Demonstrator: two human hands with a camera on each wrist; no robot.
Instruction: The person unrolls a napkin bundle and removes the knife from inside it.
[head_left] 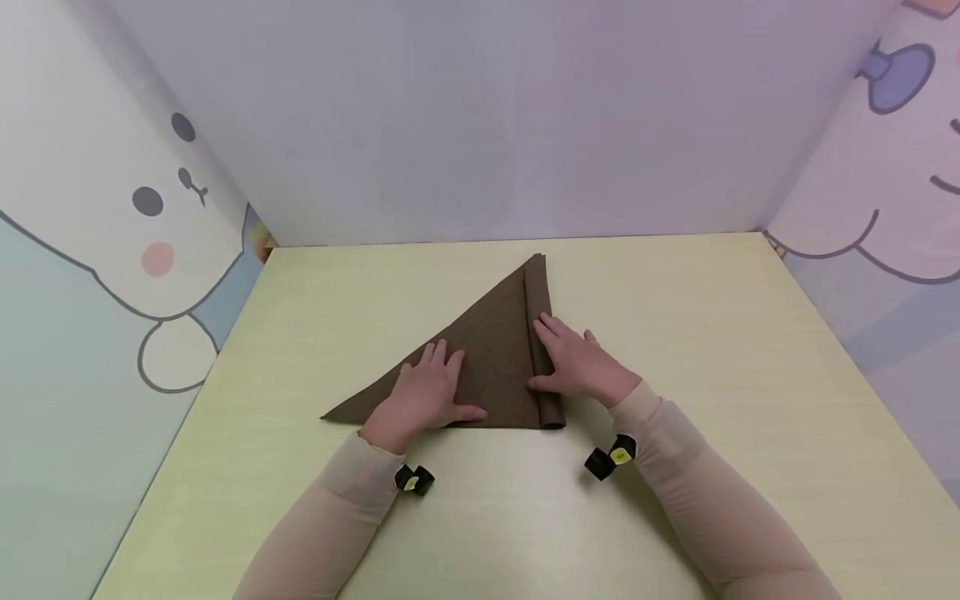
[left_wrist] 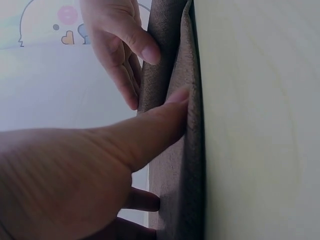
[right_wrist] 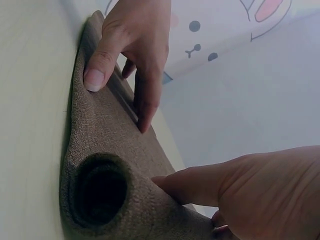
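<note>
A brown cloth (head_left: pixel 495 367), folded to a triangle, lies on the table with its right edge rolled into a tube. My left hand (head_left: pixel 422 396) rests flat on the triangle, fingers spread, the thumb near the front edge. On the rolled edge (head_left: pixel 549 408) lies my right hand (head_left: pixel 581 362), its fingers fairly straight across the roll and its thumb (right_wrist: pixel 192 185) against the roll's inner side. The right wrist view shows the roll's hollow end (right_wrist: pixel 100 192) and the left hand (right_wrist: pixel 140 40) pressing the cloth beyond it.
The pale yellow table (head_left: pixel 712 333) meets a plain wall (head_left: pixel 480 125) at the back. Side panels with cartoon animals stand at left (head_left: pixel 112 208) and right (head_left: pixel 885 208). A small black wrist camera hangs at each sleeve.
</note>
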